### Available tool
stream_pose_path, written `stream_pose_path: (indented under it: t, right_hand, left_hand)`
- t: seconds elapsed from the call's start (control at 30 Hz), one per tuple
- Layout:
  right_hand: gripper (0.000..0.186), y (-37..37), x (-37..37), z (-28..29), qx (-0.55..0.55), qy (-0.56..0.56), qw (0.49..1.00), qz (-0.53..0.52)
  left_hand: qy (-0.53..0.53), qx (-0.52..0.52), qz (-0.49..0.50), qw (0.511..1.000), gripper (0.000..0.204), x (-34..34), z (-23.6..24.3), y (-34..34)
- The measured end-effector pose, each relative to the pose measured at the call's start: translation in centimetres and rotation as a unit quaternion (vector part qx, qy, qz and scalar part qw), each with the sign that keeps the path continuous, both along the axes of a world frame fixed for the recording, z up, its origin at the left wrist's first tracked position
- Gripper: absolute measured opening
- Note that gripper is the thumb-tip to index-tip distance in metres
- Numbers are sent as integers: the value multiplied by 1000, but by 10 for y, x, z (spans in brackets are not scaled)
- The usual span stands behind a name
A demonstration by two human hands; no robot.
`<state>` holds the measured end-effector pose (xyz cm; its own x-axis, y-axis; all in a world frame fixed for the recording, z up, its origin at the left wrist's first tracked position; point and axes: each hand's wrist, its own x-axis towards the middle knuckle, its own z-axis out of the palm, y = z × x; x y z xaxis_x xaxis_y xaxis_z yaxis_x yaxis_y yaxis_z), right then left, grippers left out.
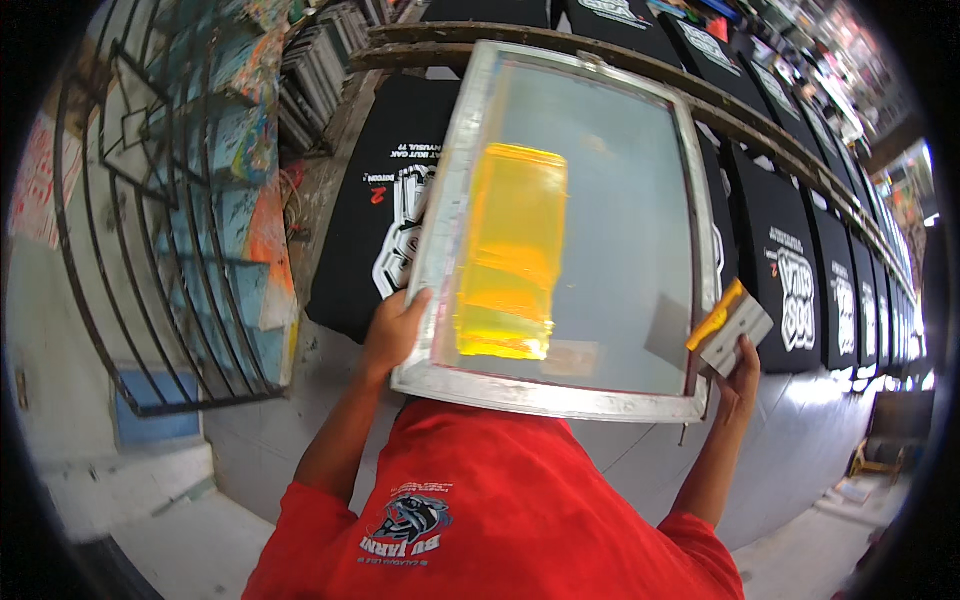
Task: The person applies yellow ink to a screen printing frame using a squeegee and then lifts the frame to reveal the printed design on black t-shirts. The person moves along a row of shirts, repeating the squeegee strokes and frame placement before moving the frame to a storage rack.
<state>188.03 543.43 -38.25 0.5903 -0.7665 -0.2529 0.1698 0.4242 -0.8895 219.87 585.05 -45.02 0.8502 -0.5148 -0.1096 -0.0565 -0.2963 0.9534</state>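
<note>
A screen-printing frame [560, 403] with pale metal sides and grey mesh lies tilted in front of me, over a black printed shirt [345, 235]. A broad band of wet yellow ink [515, 220] covers the left part of its mesh. My left hand [393, 330] is closed round the frame's lower left side, thumb on top and fingers hidden beneath. Beside the lower right corner, my right hand [740, 385] grips a flat grey squeegee [738, 332]. Yellow ink coats the squeegee's upper left edge. Whether the right hand also touches the frame, I cannot tell.
Several black shirts with white prints [785, 270] lie in a row to the right, with more beyond a long wooden rail [410, 50]. Black metal bars [130, 240] stand at left, near paint-stained blue steps [235, 150]. Stacked frames [315, 75] lean at the back left.
</note>
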Motion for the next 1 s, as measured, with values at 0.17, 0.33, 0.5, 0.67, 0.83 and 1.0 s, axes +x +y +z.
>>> stream_pose_path:
  t: [0.17, 0.33, 0.5, 0.67, 0.83, 1.0]
  right_hand:
    - [48, 123, 93, -32, -7, 13, 1000, 13]
    - [51, 215, 168, -35, 11, -13, 997, 72]
    - [53, 228, 189, -42, 7, 8, 996, 86]
    - [51, 222, 192, -52, 22, -3, 995, 95]
    - [47, 212, 193, -60, -2, 8, 998, 66]
    - [47, 203, 197, -57, -40, 14, 998, 52]
  left_hand:
    - [-42, 29, 35, 998, 39, 84, -42, 132]
    - [-15, 19, 17, 1000, 42, 137, -44, 210]
    - [62, 6, 18, 998, 43, 155, -66, 229]
    - [104, 37, 1, 994, 42, 174, -103, 239]
    - [22, 95, 0, 995, 41, 172, -83, 221]
    - [18, 47, 8, 999, 40, 165, -89, 206]
